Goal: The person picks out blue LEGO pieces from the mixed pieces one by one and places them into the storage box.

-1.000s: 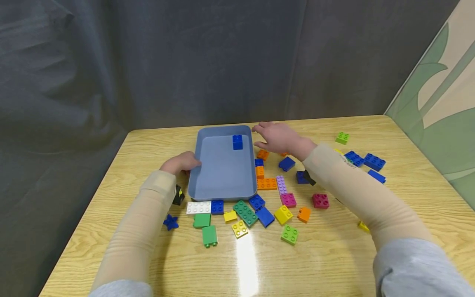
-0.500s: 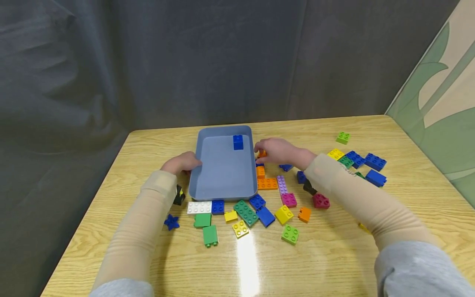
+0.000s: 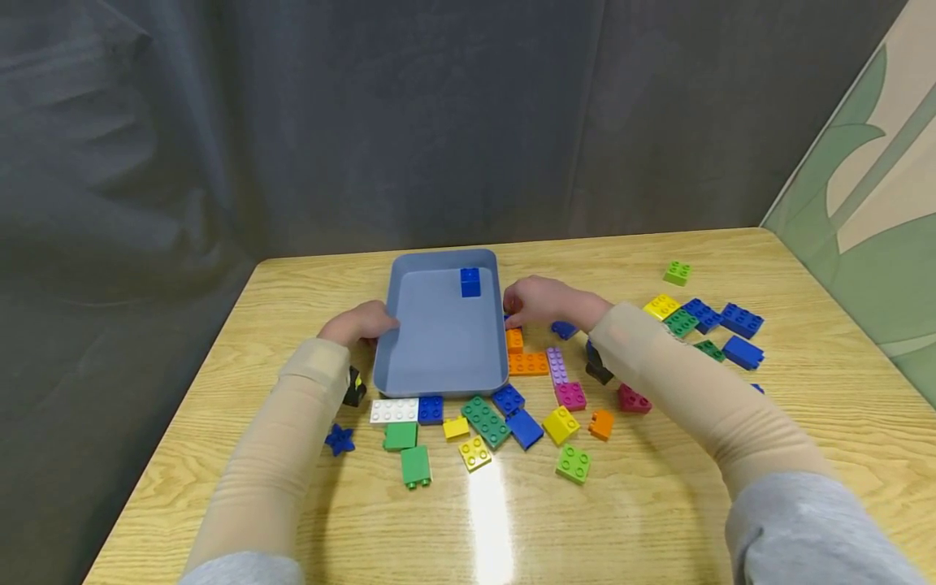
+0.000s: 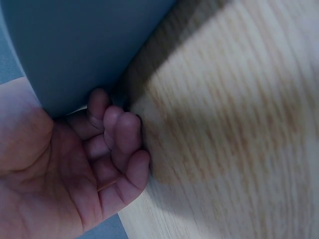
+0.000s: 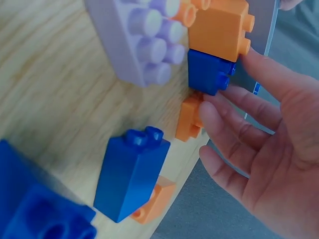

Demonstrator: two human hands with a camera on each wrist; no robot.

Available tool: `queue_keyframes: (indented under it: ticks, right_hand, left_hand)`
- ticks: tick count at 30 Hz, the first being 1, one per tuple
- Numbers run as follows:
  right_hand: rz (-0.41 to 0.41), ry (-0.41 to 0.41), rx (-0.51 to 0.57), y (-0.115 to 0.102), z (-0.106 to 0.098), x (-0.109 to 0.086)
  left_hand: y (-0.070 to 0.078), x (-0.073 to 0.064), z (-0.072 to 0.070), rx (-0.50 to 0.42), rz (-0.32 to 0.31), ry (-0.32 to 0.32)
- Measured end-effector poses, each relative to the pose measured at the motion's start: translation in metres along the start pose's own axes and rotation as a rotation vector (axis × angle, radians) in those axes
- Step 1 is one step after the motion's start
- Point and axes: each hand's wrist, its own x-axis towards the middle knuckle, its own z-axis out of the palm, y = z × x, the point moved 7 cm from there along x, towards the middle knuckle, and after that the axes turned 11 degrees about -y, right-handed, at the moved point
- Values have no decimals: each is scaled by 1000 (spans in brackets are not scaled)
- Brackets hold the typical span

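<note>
My left hand [image 3: 361, 322] grips the left wall of a shallow grey-blue tray [image 3: 441, 387], thumb over the rim. In the left wrist view its fingers [image 4: 130, 132] curl beneath the tray's outer side. A blue brick [image 3: 470, 283] lies inside the tray near the far right corner. My right hand [image 3: 537, 301] is low beside the tray's right wall. In the right wrist view its fingers reach around a small blue brick [image 5: 207, 72], the thumb by an orange brick [image 5: 219, 30]. Another orange brick [image 5: 189, 117] sits at the fingertips, a gap between thumb and fingers.
Several building bricks lie in front of the tray, among them a white brick [image 3: 394, 410] and a green one [image 3: 486, 421]. A lilac brick [image 3: 557, 366] and a long orange brick [image 3: 528, 364] lie right of it. More blue bricks [image 3: 742, 321] are at the far right.
My right hand has come down from above the tray's far right rim toward me, onto the bricks beside the wall, covering the far orange brick. My left hand has stayed on the tray.
</note>
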Motion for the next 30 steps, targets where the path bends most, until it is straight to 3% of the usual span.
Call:
queue_keyframes:
  ticks: [15, 24, 30]
  right_hand:
    - [65, -51, -33, 11, -1, -14]
    - [81, -68, -108, 14, 1, -21]
    - [56, -30, -241, 8, 5, -22]
  left_hand:
    - [1, -1, 0, 7, 2, 1]
    - [3, -1, 0, -1, -1, -3]
    - [3, -1, -1, -3, -3, 0]
